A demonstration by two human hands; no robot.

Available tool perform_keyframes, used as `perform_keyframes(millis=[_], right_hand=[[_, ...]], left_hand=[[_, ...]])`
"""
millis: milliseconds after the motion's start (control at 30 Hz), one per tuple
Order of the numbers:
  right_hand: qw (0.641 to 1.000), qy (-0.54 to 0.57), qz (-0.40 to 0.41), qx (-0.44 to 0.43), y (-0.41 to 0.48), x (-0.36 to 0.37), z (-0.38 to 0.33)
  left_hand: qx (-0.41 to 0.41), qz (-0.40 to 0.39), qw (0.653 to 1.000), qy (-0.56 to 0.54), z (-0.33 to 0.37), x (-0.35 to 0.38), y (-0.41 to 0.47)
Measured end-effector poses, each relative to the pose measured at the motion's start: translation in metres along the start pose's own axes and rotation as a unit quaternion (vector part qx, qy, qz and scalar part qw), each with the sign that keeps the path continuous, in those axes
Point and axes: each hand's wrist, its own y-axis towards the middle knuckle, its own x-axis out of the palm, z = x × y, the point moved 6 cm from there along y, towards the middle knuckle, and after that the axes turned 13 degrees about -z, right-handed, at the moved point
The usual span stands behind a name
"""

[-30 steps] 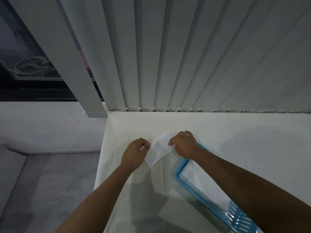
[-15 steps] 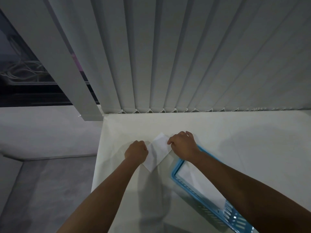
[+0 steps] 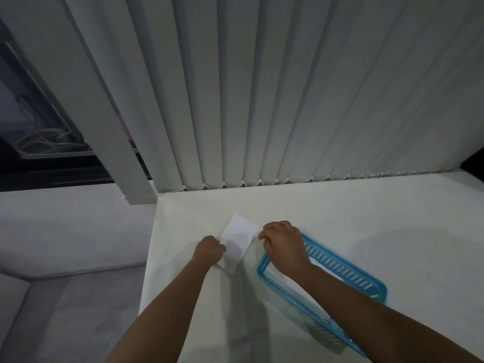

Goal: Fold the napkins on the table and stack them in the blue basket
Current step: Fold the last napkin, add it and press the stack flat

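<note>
White napkin point(image 3: 237, 241) at frame centre is pinched at its edges by the left hand point(image 3: 209, 250) and the right hand point(image 3: 282, 243). Uneven pulling may skew the fold or tear it.

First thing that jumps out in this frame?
Two hands at centre: the left hand grips the left edge of a white napkin on the table, the right hand pinches its right corner. A blue basket sits just right of it, partly under the right forearm; grey vertical blinds fill the upper frame.
</note>
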Motion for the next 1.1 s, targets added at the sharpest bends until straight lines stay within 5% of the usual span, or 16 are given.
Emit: perform_keyframes(millis=[100,200,300,533,633,900,1100], right_hand=[[0.998,0.047,0.01,0.034,-0.018,0.0,0.0],[0.977,0.171,-0.022,0.126,-0.037,0.007,0.004],[0.942,0.285,-0.041,0.174,-0.049,0.015,0.002],[0.756,0.594,-0.087,0.262,-0.068,0.028,-0.013],[0.714,0.645,-0.07,0.265,-0.073,0.03,-0.006],[0.743,0.618,-0.04,0.255,-0.09,0.011,0.027],[0.67,0.7,-0.019,0.246,-0.108,0.012,0.049]], left_hand=[[0.037,-0.03,0.966,-0.255,0.01,0.001,-0.018],[0.087,-0.073,0.872,-0.477,0.024,0.009,-0.037],[0.142,-0.072,0.8,-0.579,0.038,0.015,-0.054],[0.172,-0.099,0.695,-0.691,0.054,0.047,-0.087],[0.16,-0.107,0.695,-0.693,0.055,0.057,-0.094],[0.14,-0.168,0.721,-0.658,0.075,0.071,-0.098],[0.137,-0.166,0.772,-0.599,0.096,0.091,-0.099]])
